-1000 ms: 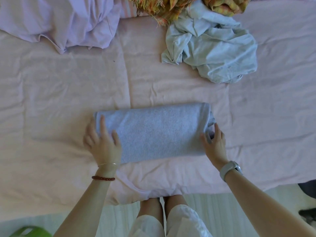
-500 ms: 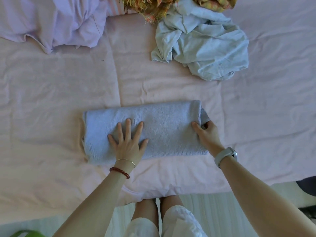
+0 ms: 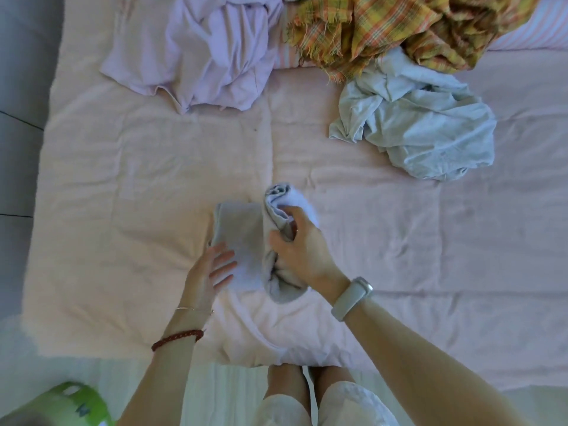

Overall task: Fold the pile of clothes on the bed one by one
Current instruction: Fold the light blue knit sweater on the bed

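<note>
Green plastic object (image 3: 66, 404) at bottom-left corner on pale floor (image 3: 230, 392), partly cut off by frame edge. Grey surface (image 3: 21, 87) along left side beside the bed. Striped pink-white pillow (image 3: 541, 29) at top right. Exact nature of green object unclear.

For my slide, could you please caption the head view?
Right hand folds a grey-blue garment over while the left hand steadies it on the pink bed.
</note>
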A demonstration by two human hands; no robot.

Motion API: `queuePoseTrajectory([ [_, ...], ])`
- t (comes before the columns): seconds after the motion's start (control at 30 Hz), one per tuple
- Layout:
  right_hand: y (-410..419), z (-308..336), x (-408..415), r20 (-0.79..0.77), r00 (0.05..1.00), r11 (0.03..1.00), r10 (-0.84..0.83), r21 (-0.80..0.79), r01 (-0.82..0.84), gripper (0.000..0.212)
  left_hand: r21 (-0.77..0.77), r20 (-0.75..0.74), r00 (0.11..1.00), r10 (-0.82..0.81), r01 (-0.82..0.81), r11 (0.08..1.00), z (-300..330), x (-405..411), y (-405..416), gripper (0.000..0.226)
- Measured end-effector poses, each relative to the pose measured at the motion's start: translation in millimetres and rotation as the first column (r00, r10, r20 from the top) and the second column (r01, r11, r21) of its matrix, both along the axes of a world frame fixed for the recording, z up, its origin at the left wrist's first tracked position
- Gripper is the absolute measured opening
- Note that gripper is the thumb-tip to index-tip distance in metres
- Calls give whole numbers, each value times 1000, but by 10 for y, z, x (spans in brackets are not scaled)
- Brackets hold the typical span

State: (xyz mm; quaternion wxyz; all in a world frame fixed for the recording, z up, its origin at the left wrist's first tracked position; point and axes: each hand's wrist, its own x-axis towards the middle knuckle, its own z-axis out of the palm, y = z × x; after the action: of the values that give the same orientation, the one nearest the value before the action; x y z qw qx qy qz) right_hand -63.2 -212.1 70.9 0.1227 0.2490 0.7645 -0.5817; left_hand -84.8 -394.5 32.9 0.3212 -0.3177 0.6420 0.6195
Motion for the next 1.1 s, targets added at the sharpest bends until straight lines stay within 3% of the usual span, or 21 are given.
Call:
queuePoseTrajectory([
  [0.1, -464, -233, -261, 47, 996, 997, 77, -25, -76, 28, 60, 91, 989, 118, -124, 991, 40, 25, -306, 32],
  [0.23, -628, -390, -228, 78, 964, 967, 256, -32, -254, 31, -26, 83, 992, 91, -89, 996, 5, 23, -311, 23],
  [0.3, -546, -425, -85, -56, 979, 973, 195, 137, -186, 32, -153, -19, 1000, 1, -4, 988, -17, -7, -222, 22],
  [0.33, -494, -461, -15, -126, 974, 944, 190, 297, -146, 35, -243, -117, 989, -90, 59, 968, -46, -7, -181, 35],
  [0.4, -351, -573, 54, -218, 949, 805, 229, 591, -58, 40, -447, -266, 922, -282, 141, 883, -78, 33, -68, 66],
  [0.43, -294, -629, 37, -218, 942, 750, 256, 659, -51, 42, -569, -283, 893, -351, 138, 810, -83, 62, 8, 74],
  [0.5, -217, -648, -62, -94, 939, 709, 332, 681, -183, 45, -782, -296, 845, -446, 54, 621, -118, 136, 161, 73],
  [0.57, -182, -734, -152, 74, 905, 694, 418, 617, -371, 48, -845, -268, 840, -471, 29, 534, -150, 183, 295, 62],
  [0.6, -186, -773, -161, 113, 873, 660, 474, 611, -437, 50, -831, -229, 866, -445, 64, 552, -218, 183, 317, 52],
  [0.67, -230, -841, -78, 125, 792, 553, 598, 651, -520, 53, -725, -214, 920, -329, 77, 685, -304, 182, 280, 43],
  [0.77, -272, -977, 125, 136, 724, 450, 676, 701, -552, 51, -449, -457, 873, -171, -60, 891, -299, 275, 57, 38],
  [0.83, -311, -1013, 218, 126, 701, 421, 702, 720, -552, 51, -361, -473, 875, -106, -82, 929, -252, 388, -93, 31],
  [0.9, -350, -1016, 247, 124, 682, 400, 721, 730, -555, 50, -413, -436, 890, -134, -65, 908, -299, 444, -220, 36],
  [0.97, -403, -1023, 221, 86, 693, 440, 716, 715, -543, 50, -519, -390, 893, -226, -10, 855, -347, 387, -247, 32],
  [1.03, -430, -1005, 168, -11, 757, 577, 653, 654, -489, 50, -632, -327, 879, -347, 69, 772, -371, 288, -171, 17],
  [1.1, -402, -988, 134, -123, 835, 688, 536, 636, -349, 46, -743, -288, 832, -474, 118, 659, -314, 194, -27, 19],
])
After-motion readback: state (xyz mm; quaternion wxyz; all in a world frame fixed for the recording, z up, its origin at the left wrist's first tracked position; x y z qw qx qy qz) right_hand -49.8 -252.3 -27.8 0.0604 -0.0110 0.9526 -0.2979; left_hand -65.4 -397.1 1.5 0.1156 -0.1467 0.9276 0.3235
